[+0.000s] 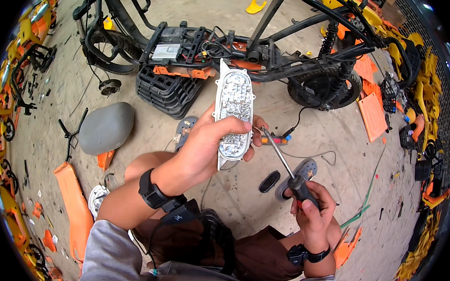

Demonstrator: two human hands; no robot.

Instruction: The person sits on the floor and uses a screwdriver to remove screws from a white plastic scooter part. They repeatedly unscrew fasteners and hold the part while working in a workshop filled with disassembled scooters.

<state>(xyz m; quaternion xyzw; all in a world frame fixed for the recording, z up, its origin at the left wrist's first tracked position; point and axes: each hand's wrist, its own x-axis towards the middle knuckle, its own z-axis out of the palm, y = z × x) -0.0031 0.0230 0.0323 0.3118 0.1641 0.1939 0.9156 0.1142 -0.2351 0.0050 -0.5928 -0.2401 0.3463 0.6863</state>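
My left hand [207,147] grips an oblong, clear-lensed lamp [236,100] with a pale housing and small tabs round its edge, held upright in the middle of the view. My thumb lies across its front and my fingertips show at its right side. My right hand [313,208] is closed round the dark red-and-black handle of a screwdriver [287,166]. Its metal shaft slants up to the left, with the tip at or beside the lamp's right edge; whether it touches is unclear. A small orange object with a blue end [275,140] and a cable lies on the floor behind the tip.
A stripped scooter frame [270,56] spans the back, over a black crate [164,91]. A grey seat [106,129] and long orange panel [74,209] are at left, more orange panels [371,115] at right. Piles of yellow and black parts [426,95] line both sides.
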